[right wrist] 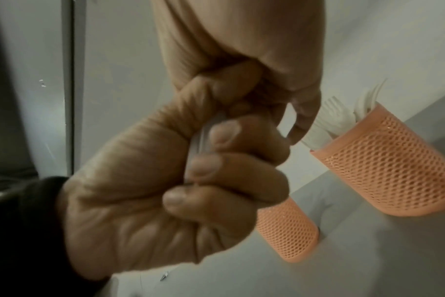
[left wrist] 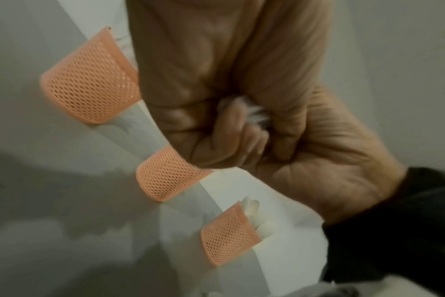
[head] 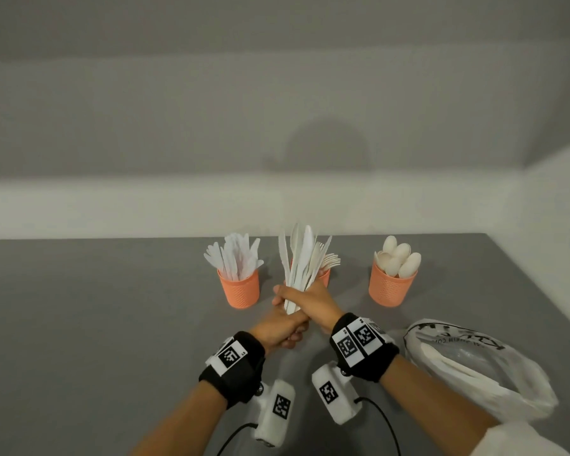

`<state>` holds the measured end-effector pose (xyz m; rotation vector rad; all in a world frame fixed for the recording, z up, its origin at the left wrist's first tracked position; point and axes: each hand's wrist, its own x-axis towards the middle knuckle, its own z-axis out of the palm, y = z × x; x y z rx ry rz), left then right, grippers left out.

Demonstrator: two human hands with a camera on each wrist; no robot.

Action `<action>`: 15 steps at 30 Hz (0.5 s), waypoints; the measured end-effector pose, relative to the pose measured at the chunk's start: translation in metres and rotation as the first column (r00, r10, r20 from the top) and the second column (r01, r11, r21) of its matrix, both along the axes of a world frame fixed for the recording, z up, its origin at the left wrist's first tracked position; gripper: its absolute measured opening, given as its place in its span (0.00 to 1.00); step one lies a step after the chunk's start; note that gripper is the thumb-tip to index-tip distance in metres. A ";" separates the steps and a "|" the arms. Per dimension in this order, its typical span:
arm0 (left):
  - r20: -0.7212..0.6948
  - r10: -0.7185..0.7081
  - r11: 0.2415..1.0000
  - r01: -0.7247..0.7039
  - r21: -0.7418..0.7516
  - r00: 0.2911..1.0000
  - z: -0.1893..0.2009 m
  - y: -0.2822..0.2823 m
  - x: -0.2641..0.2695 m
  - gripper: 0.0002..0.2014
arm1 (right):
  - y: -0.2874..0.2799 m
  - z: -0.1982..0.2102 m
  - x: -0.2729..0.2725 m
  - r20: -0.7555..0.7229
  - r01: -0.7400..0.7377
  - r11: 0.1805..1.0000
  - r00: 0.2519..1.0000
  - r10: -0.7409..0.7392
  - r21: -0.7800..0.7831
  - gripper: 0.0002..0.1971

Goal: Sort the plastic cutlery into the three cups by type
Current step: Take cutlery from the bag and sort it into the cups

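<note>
Fingers (right wrist: pixel 216 170) of the right hand (head: pixel 313 299) curl tightly round a bundle of white plastic knives (head: pixel 301 258), gripping it low on the handles so the blades fan upward. Directly beneath, the left hand (head: pixel 282 327) is closed into a fist around the bottom ends of the same handles, its fingers (left wrist: pixel 226 128) wrapped in with a little white plastic showing between them; the two hands touch, the right stacked above the left.

On the grey tabletop (head: pixel 96 324) three orange mesh plastic cups stand in a row beyond the hands. The left cup (head: pixel 239 289) holds white plastic knives standing upright. The middle cup (head: pixel 323 277) is mostly hidden behind the held bundle; white plastic forks (head: pixel 330 261) lean out of it to the right. The right cup (head: pixel 392 287) is filled with white plastic spoons (head: pixel 399 258), bowls up. The bundle is raised in front of the middle cup, between the left and right cups, clear of the table.

Each wrist wears a black band with square black-and-white markers, and a white camera unit with a cable hangs under each. To the right of the right forearm a crumpled translucent white plastic bag (head: pixel 474 370) with dark printed lettering lies on the table, well apart from the cups.
</note>
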<state>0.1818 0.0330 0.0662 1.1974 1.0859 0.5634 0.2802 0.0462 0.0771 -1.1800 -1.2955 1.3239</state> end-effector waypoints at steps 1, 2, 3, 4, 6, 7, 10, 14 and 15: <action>0.002 -0.015 1.000 0.015 0.003 1.000 0.000 0.001 -0.002 0.16 | 0.000 0.002 0.002 -0.034 -0.046 0.999 0.998 0.045 -0.020 0.09; 0.019 -0.028 1.000 0.028 -0.001 0.999 0.000 0.002 -0.003 0.19 | 0.000 0.003 0.003 -0.067 -0.100 0.994 0.993 0.097 -0.044 0.08; 0.044 -0.039 0.999 0.040 -0.013 0.998 0.000 0.004 -0.004 0.20 | 0.001 0.003 0.005 -0.109 -0.171 0.982 0.981 0.162 -0.076 0.07; 0.081 -0.052 0.998 0.055 -0.037 0.995 0.000 0.005 -0.005 0.21 | 0.002 0.003 0.007 -0.157 -0.249 0.961 0.961 0.230 -0.117 0.05; 0.178 -0.082 0.987 0.105 -0.125 0.981 0.000 0.007 -0.007 0.24 | 0.006 0.003 0.009 -0.263 -0.420 0.889 0.892 0.367 -0.183 0.09; 0.228 -0.090 0.977 0.130 -0.170 0.970 0.001 0.007 -0.008 0.25 | 0.008 0.003 0.010 -0.288 -0.494 0.842 0.856 0.428 -0.216 0.14; 0.289 -0.125 0.956 0.194 -0.222 0.949 0.005 0.007 -0.009 0.22 | 0.012 0.003 0.009 -0.239 -0.575 0.770 0.817 0.525 -0.276 0.20; 0.031 -0.176 0.981 0.177 -0.080 0.984 0.003 0.009 -0.009 0.12 | 0.017 0.000 0.010 -0.195 -0.426 0.843 0.904 0.381 -0.329 0.17; -0.017 -0.201 0.978 0.199 -0.066 0.980 0.001 0.011 -0.011 0.09 | 0.019 -0.001 0.010 -0.223 -0.345 0.875 0.933 0.281 -0.339 0.13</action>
